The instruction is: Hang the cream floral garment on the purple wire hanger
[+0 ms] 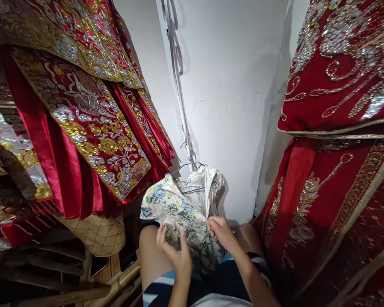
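Right hand (222, 233): fingers gripping floral top (179, 207) at front edge. Left hand (178, 253): fingers spread at its lower part, contact unclear. Top's on purple hanger (193, 190). Red embroidered garments (92, 106) both sides.

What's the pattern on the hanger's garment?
The garment is cream, blue-and-yellow floral; clearest in head view.

Before me stands a pale wall (224, 55), scuffed partway down, a slim metal rail (175, 68) against it. Sequined red costumes (92, 111) crowd both sides; wooden furniture (115, 266) sits low left in shadow, beyond the brighter light.
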Motion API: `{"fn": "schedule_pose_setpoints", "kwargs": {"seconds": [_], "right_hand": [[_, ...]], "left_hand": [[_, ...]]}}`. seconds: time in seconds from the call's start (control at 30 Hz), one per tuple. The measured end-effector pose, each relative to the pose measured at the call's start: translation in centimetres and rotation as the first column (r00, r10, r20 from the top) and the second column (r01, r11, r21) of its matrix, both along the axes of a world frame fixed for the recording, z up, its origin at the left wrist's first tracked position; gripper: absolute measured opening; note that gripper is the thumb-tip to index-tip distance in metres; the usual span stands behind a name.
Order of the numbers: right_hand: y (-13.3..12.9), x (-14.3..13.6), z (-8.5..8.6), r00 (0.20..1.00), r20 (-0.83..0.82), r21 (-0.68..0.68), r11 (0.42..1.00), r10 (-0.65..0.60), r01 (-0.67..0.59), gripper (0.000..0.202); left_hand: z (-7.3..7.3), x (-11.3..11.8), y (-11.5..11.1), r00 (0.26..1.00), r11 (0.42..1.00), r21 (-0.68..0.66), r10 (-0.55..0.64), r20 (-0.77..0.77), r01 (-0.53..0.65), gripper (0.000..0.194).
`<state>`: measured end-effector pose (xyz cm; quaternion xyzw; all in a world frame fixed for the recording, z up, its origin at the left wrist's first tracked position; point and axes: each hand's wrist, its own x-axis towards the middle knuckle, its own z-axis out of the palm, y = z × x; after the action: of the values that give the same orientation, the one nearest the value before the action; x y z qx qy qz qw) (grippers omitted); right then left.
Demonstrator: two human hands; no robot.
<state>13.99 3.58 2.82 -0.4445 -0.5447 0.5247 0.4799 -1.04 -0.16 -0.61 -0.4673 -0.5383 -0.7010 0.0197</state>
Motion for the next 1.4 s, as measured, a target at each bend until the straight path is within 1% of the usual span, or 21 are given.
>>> {"fn": "schedule_pose_setpoints", "kwargs": {"seconds": [0.07, 0.17, 0.27, 0.4, 0.5, 0.6, 0.67, 0.73, 0.83, 0.9, 0.97, 1.03, 1.07, 1.13, 1.17, 1.2, 1.27, 1.3, 1.33, 1.37, 1.4], "right_hand": [[-0.2, -0.9, 0.1, 0.996, -0.085, -0.037, 0.999, 0.023, -0.027, 0.027], [-0.6, -2.0, 0.6, 0.976, -0.214, -0.114, 0.992, 0.032, -0.058, 0.026], [-0.8, -2.1, 1.4, 0.967, -0.251, -0.166, 0.982, 0.045, -0.088, 0.027], [0.8, -1.2, 3.6, 0.951, -0.308, -0.142, 0.988, 0.02, -0.066, 0.027], [3.6, -0.6, 6.6, 0.935, -0.354, -0.09, 0.996, -0.017, -0.016, 0.023], [6.3, -0.7, 9.7, 0.9, -0.437, -0.017, 1.0, -0.008, 0.001, 0.019], [7.3, -1.2, 11.2, 0.871, -0.491, -0.011, 1.0, -0.004, -0.002, 0.017], [7.4, -1.8, 11.8, 0.853, -0.522, -0.021, 1.0, -0.019, 0.009, 0.016], [6.8, -2.4, 12.0, 0.842, -0.538, 0.002, 0.999, -0.036, 0.044, 0.016], [6.4, -2.4, 12.2, 0.853, -0.521, 0.032, 0.998, -0.032, 0.057, 0.018], [6.1, -2.1, 12.4, 0.877, -0.48, 0.062, 0.997, -0.019, 0.055, 0.021], [5.8, -1.8, 12.6, 0.9, -0.436, 0.097, 0.994, -0.006, 0.053, 0.023], [5.7, -1.7, 12.6, 0.909, -0.417, 0.111, 0.992, -0.004, 0.056, 0.023], [5.4, -1.6, 12.5, 0.921, -0.39, 0.123, 0.99, -0.014, 0.067, 0.023], [5.2, -1.6, 12.4, 0.926, -0.377, 0.125, 0.99, -0.018, 0.07, 0.023], [5.1, -1.6, 12.3, 0.931, -0.363, 0.127, 0.989, -0.019, 0.07, 0.023], [5.2, -1.8, 12.1, 0.944, -0.33, 0.151, 0.986, -0.012, 0.066, 0.025], [5.3, -1.9, 12.0, 0.951, -0.31, 0.171, 0.983, -0.014, 0.07, 0.025], [5.5, -2.0, 11.7, 0.957, -0.289, 0.194, 0.978, -0.021, 0.08, 0.026], [5.8, -2.1, 11.3, 0.963, -0.268, 0.214, 0.972, -0.035, 0.095, 0.026], [6.1, -2.2, 10.8, 0.968, -0.244, 0.224, 0.968, -0.057, 0.113, 0.026]], "left_hand": [[-0.4, 0.9, 0.2, 0.981, 0.985, -0.077, -0.16, -0.111, 0.152, 0.036], [-1.0, 2.2, 1.4, 0.897, 0.886, -0.244, -0.43, -0.107, 0.395, 0.024], [-1.1, 2.6, 2.5, 0.849, 0.829, -0.288, -0.521, -0.09, 0.479, 0.017], [-0.7, 2.2, 2.7, 0.842, 0.845, -0.314, -0.503, -0.192, 0.433, 0.017], [-1.2, 1.6, 2.6, 0.833, 0.869, -0.325, -0.469, -0.294, 0.374, 0.018], [-1.8, 0.9, 2.9, 0.808, 0.875, -0.329, -0.464, -0.364, 0.355, 0.017], [-2.2, 0.4, 3.2, 0.786, 0.87, -0.352, -0.473, -0.399, 0.344, 0.018], [-2.4, 0.3, 3.4, 0.75, 0.852, -0.402, -0.499, -0.433, 0.335, 0.019], [-2.6, 0.3, 3.8, 0.682, 0.809, -0.496, -0.557, -0.474, 0.317, 0.021], [-2.2, 0.4, 4.2, 0.643, 0.782, -0.545, -0.589, -0.489, 0.301, 0.021], [-0.8, 0.2, 4.8, 0.621, 0.765, -0.565, -0.612, -0.49, 0.308, 0.019], [1.9, 0.0, 5.6, 0.642, 0.778, -0.51, -0.608, -0.467, 0.366, 0.015], [3.8, -0.1, 6.1, 0.676, 0.797, -0.443, -0.592, -0.439, 0.41, 0.015], [8.0, -0.1, 7.0, 0.776, 0.855, -0.226, -0.519, -0.359, 0.467, 0.027], [10.1, 0.0, 7.5, 0.824, 0.88, -0.134, -0.475, -0.31, 0.457, 0.033], [12.0, 0.1, 7.9, 0.839, 0.89, -0.093, -0.452, -0.301, 0.446, 0.033], [15.1, 0.3, 8.7, 0.757, 0.851, -0.17, -0.52, -0.396, 0.496, 0.025], [16.1, 0.5, 8.9, 0.709, 0.835, -0.218, -0.545, -0.447, 0.505, 0.021], [16.8, 0.6, 9.0, 0.671, 0.831, -0.252, -0.552, -0.495, 0.497, 0.02], [17.3, 0.7, 9.0, 0.659, 0.843, -0.255, -0.531, -0.532, 0.474, 0.019], [17.5, 0.7, 9.0, 0.676, 0.869, -0.224, -0.486, -0.554, 0.44, 0.019]]}}
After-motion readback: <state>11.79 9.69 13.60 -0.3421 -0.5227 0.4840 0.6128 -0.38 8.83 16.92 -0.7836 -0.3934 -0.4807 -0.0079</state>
